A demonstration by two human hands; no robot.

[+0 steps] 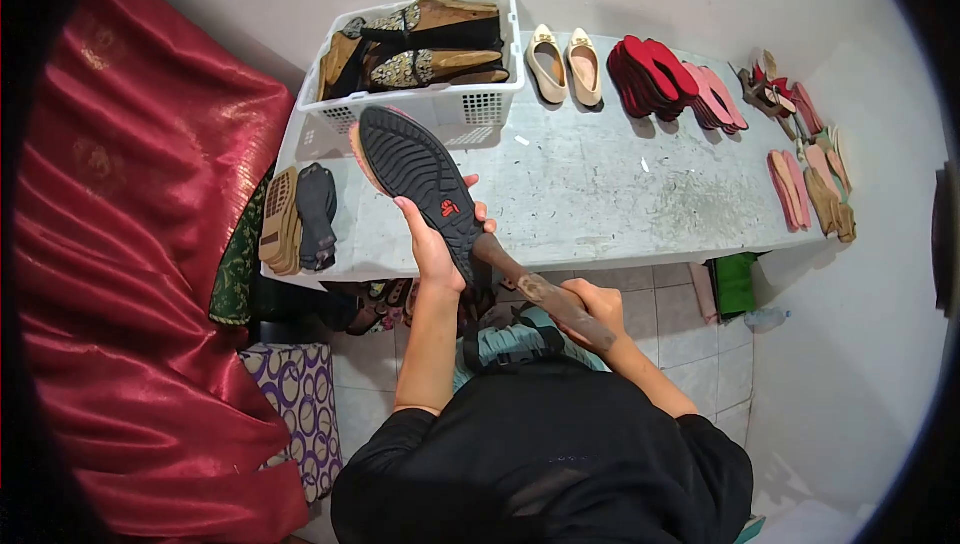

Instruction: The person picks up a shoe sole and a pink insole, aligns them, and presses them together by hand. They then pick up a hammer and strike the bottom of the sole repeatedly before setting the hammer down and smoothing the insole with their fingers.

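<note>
My left hand (437,252) is wrapped round a black ridged shoe sole (410,164) with a red mark near its heel. The tread faces up, and a pinkish layer shows along its left edge. In my right hand (600,310) is a wooden-handled hammer (510,266), gripped partway along the handle. Its far end meets the heel of the sole, and the dark head there is hard to make out against the black. Both hands are in front of my body, by the table's near edge.
On the table (580,184) stands a white basket (410,104) of shoes. Cream shoes (546,62), red insoles (640,79) and pink insoles (712,99) line the back. Brown and grey soles (318,214) lie left, more shoe parts (790,189) right. A red curtain (150,244) hangs left.
</note>
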